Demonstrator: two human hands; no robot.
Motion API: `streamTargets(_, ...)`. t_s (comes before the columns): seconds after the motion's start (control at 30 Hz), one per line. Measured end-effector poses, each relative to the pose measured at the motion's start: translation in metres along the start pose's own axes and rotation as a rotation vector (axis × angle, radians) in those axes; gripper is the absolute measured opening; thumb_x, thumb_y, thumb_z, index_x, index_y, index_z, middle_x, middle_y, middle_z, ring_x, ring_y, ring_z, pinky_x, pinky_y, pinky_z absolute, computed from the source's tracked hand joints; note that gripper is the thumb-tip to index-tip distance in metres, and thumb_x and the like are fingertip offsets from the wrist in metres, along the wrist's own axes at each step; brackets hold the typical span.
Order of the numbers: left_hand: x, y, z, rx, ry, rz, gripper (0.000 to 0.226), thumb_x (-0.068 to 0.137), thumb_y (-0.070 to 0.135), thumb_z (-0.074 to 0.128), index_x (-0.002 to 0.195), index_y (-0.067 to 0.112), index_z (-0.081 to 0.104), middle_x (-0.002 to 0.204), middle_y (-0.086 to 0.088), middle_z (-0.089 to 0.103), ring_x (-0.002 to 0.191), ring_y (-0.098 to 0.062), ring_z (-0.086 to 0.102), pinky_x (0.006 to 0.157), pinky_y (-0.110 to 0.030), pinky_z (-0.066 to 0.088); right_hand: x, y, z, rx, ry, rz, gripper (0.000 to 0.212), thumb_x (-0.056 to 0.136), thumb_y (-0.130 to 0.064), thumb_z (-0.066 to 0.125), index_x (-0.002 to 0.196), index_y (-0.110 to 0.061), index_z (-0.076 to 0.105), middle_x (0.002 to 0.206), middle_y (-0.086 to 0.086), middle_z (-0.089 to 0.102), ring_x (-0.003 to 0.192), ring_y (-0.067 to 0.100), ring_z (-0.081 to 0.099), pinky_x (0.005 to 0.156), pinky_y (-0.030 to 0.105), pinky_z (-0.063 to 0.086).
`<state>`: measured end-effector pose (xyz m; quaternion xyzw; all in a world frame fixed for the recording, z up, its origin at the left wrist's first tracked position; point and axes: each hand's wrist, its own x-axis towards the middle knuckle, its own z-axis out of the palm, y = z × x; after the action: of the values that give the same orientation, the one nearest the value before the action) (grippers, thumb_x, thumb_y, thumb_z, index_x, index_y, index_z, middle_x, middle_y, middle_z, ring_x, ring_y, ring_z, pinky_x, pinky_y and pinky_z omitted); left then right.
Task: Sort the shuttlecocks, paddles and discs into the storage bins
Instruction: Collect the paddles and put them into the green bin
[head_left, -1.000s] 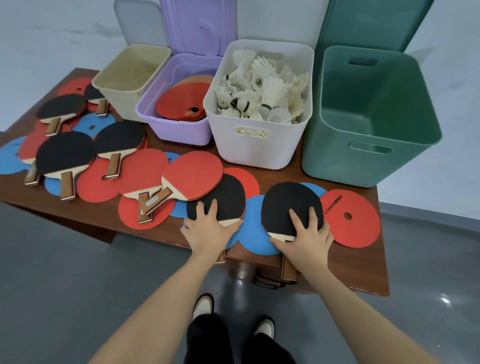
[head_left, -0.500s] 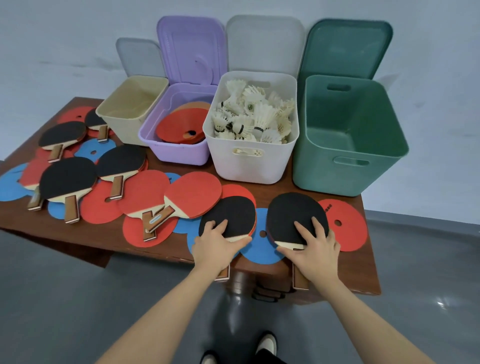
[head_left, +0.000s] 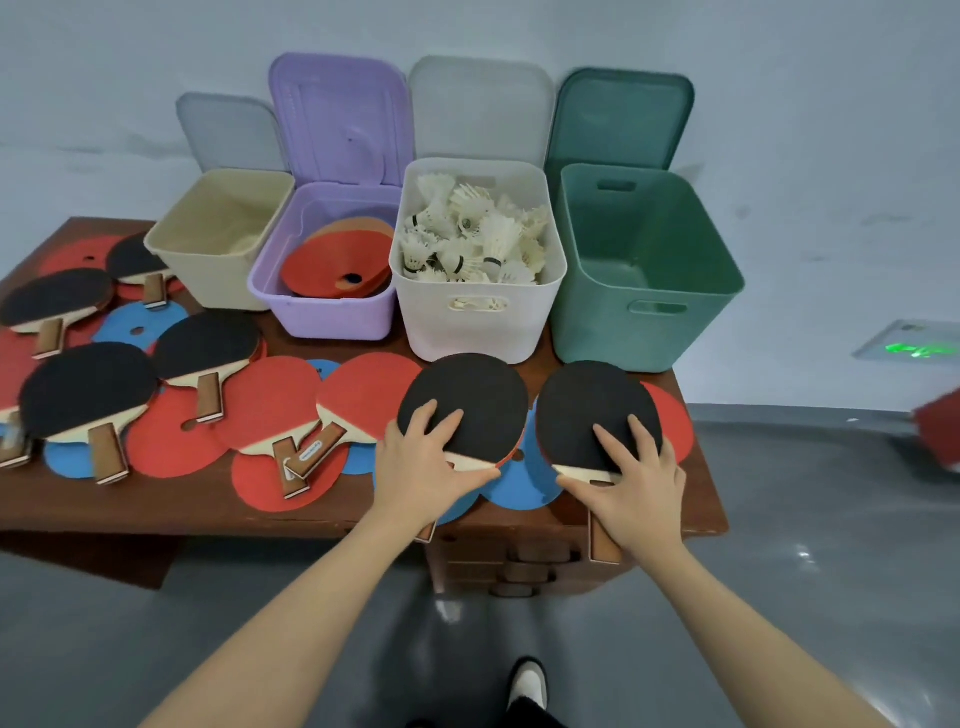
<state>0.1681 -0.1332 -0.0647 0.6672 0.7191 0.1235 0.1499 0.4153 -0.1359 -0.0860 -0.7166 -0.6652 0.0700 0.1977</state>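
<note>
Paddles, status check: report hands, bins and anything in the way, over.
Left hand and right hand each grip a black paddle, left paddle, right paddle. Green bin looks empty. Discs lie underneath, nothing blocking.

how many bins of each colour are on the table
cream bin: 1
purple bin: 1
white bin: 1
green bin: 1
total: 4
</note>
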Motion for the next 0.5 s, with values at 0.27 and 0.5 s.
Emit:
streamTargets(0.27, 0.032, 0.011, -0.05, -0.078, 0.247, 0.118, 0.087, 0.063, 0.078, 0.058, 0.137, 0.035, 0.043, 0.15, 0.004, 0.032, 0.132, -0.033, 0.031, 0.103, -0.047, 0.032, 0.044, -0.043, -0.037, 0.026, 0.162, -0.117, 0.075, 0.062, -0.069, 0.068, 0.128, -0.034, 0.054, 0.146, 0.006, 0.038, 0.132, 0.045, 0.027, 0.1, 0.058, 0.029)
streamTargets(0.5, 0.105, 0.063, -0.091, -0.116, 0.49, 0.18, 0.089, 0.055, 0.081, 0.045, 0.127, 0.031, 0.056, 0.141, -0.001, 0.045, 0.125, -0.036, 0.041, 0.102, -0.051, 0.038, 0.138, -0.059, -0.065, 0.08, 0.304, -0.23, 0.078, 0.061, -0.076, 0.05, 0.124, -0.031, 0.059, 0.142, 0.008, 0.044, 0.127, 0.048, 0.035, 0.093, 0.057, 0.036)
